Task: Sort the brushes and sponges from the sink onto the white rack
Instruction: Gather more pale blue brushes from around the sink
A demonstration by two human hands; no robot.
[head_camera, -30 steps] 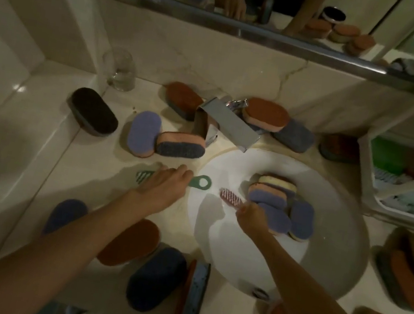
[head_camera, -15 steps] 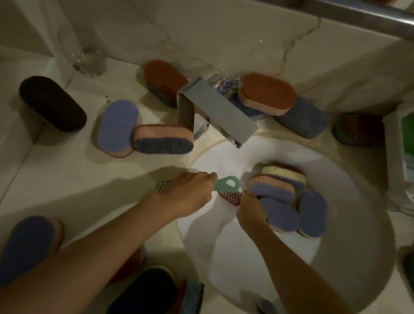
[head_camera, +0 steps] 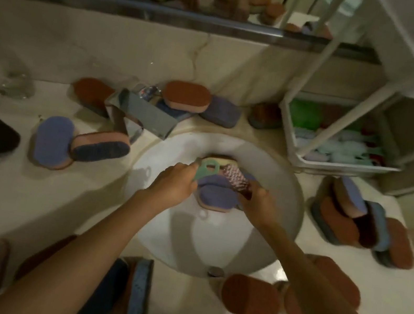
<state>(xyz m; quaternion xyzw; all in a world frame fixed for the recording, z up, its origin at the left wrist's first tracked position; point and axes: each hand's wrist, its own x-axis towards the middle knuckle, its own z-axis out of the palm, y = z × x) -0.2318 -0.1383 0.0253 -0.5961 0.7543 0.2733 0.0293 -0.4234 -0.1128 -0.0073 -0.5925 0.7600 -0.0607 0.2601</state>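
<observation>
Hovering over the sink [head_camera: 213,241], the left hand [head_camera: 173,182] grips a green brush [head_camera: 207,169] and the right hand [head_camera: 258,197] clasps a maroon brush [head_camera: 236,181], both just above purple sponges [head_camera: 213,198]; the white rack [head_camera: 348,164] stands at two o'clock.

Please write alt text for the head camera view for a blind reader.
Over a white sink, a person's left hand grips a green brush and the right hand a dark red brush, above purple sponges. A white rack stands to the right.
</observation>
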